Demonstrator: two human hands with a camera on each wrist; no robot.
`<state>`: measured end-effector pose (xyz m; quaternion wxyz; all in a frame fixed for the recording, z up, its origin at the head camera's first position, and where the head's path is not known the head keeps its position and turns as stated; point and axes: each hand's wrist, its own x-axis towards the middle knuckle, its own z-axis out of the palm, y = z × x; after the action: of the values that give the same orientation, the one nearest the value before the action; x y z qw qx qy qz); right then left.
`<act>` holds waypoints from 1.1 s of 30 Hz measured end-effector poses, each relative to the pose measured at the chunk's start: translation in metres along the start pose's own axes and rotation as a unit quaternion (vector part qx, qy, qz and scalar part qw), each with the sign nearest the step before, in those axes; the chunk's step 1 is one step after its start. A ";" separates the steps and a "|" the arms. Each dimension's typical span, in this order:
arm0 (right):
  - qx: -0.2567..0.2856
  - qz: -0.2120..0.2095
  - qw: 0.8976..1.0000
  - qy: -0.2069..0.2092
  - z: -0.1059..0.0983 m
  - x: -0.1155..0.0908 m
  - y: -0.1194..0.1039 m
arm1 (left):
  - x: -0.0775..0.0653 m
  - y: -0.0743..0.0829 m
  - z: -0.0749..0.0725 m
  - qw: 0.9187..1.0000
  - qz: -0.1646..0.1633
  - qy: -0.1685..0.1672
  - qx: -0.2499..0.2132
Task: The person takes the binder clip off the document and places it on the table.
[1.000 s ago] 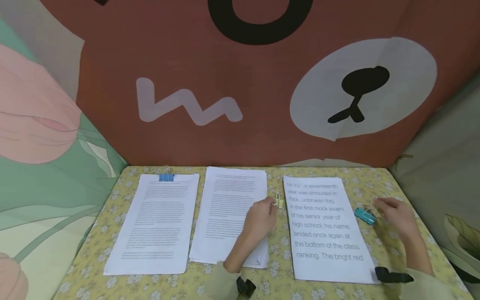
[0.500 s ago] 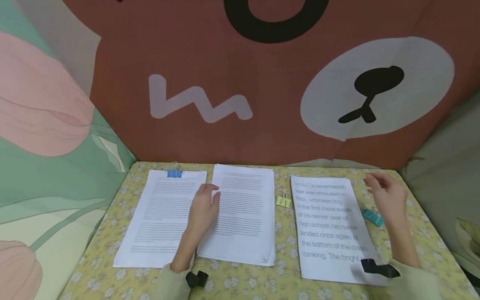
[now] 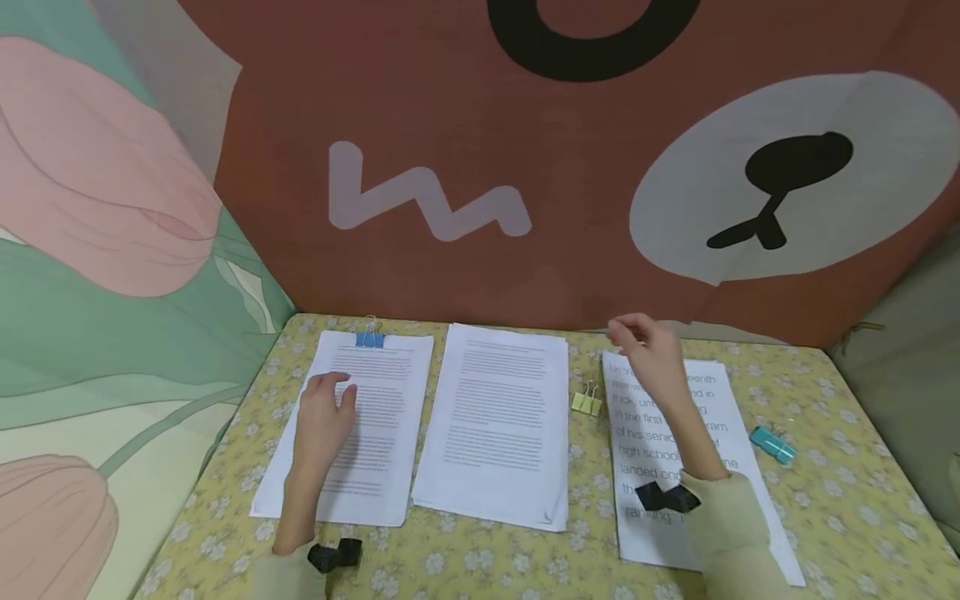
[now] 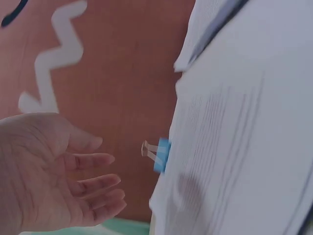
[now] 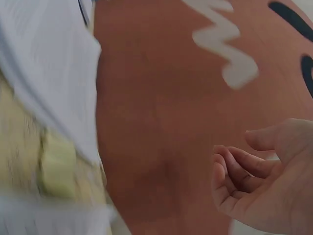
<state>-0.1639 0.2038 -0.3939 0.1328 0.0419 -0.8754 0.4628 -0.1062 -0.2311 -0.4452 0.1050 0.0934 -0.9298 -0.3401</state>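
The middle paper stack (image 3: 491, 425) lies on the flowered table (image 3: 480, 557), no clip visible on it, its edges not fully flush. To its left lies the left paper stack (image 3: 375, 433), with a blue clip (image 3: 370, 340) fixed on the top edge. Just right of the middle paper stack, a yellow clip (image 3: 587, 403) lies loose. Farther right of it is the right paper stack (image 3: 652, 442), and farthest right a teal clip (image 3: 772, 445), also loose.

Left hand (image 3: 324, 417): raised to the left of the middle paper stack, over the left paper stack; fingers relaxed, palm bare, nothing held. Right hand (image 3: 651, 354): raised to the right of the middle paper stack, past the yellow clip; fingers loosely bent, thumb apart from them, nothing held.

Progress, as judged: one stack of three is clipped. The middle paper stack is unclipped; the right paper stack appears so too, though the right hand covers part of its top edge. Two clips are unused, and neither hand touches them
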 end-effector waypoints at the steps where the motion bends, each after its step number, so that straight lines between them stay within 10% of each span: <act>1: 0.011 -0.003 1.000 -0.017 0.010 0.002 -0.004 | 0.000 -0.005 -0.004 1.000 -0.007 -0.001 0.000; 17: 0.103 0.028 0.973 -0.205 0.160 -0.022 -0.058 | 0.000 -0.046 -0.035 0.994 -0.104 -0.035 0.003; 33: 0.181 0.132 0.935 -0.274 0.235 -0.056 -0.071 | 0.002 -0.061 -0.029 0.987 -0.153 -0.054 -0.016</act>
<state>-0.1415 -0.0328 -0.4784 -0.1841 0.0746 -0.7773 0.5970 -0.0941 -0.2952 -0.4633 0.0027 0.2139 -0.9033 -0.3718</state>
